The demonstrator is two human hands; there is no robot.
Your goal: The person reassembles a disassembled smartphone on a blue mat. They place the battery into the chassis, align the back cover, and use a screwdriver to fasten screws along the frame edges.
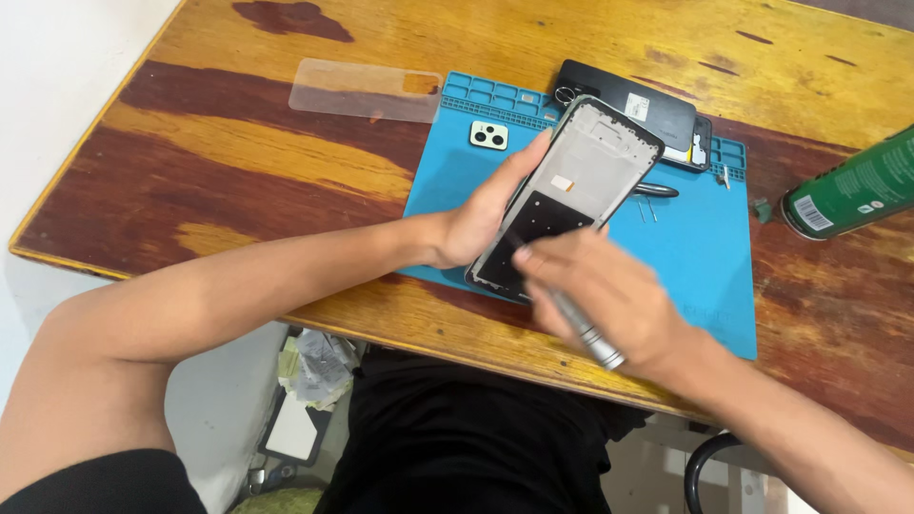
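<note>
An opened phone frame (581,181), grey and black inside, is tilted above the blue work mat (695,257). My left hand (481,214) grips its left edge from beneath. My right hand (609,295) is closed around a slim metal screwdriver (590,333), its handle sticking out toward me, the tip hidden at the lower part of the frame. A small white camera module cover (488,134) lies on the mat's far left.
A black phone back part (638,109) lies at the mat's far edge. A clear flat cover (367,90) rests on the wooden table (238,162). A green can (852,186) lies on its side at right. Tweezers (657,190) and tiny screws sit on the mat.
</note>
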